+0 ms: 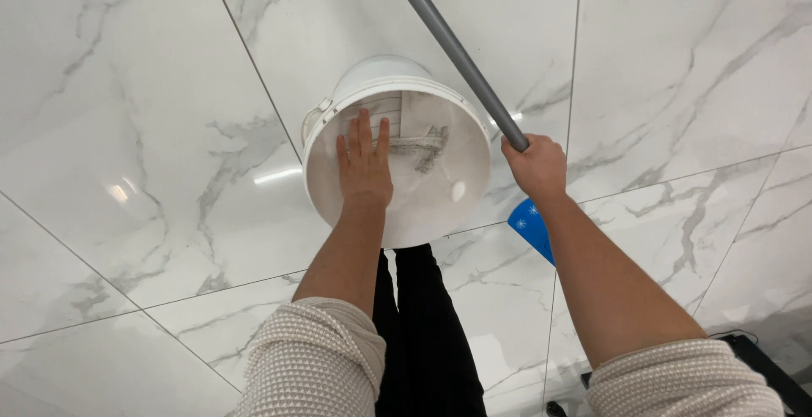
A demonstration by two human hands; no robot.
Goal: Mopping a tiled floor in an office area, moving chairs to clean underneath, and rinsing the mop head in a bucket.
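Observation:
A white plastic bucket stands on the marble-tiled floor in front of me. My left hand reaches down inside it, fingers together and flat, pointing at a wet grey-white cloth or mop strand lying against the bucket's inner wall. Whether the fingertips touch the cloth I cannot tell. My right hand is closed around the lower end of a long grey pole that slants up and to the left, out of the top of the view.
Glossy white marble floor tiles with grey veins surround the bucket. A blue object shows under my right forearm. A dark object lies at the lower right corner. My black trouser legs are below the bucket.

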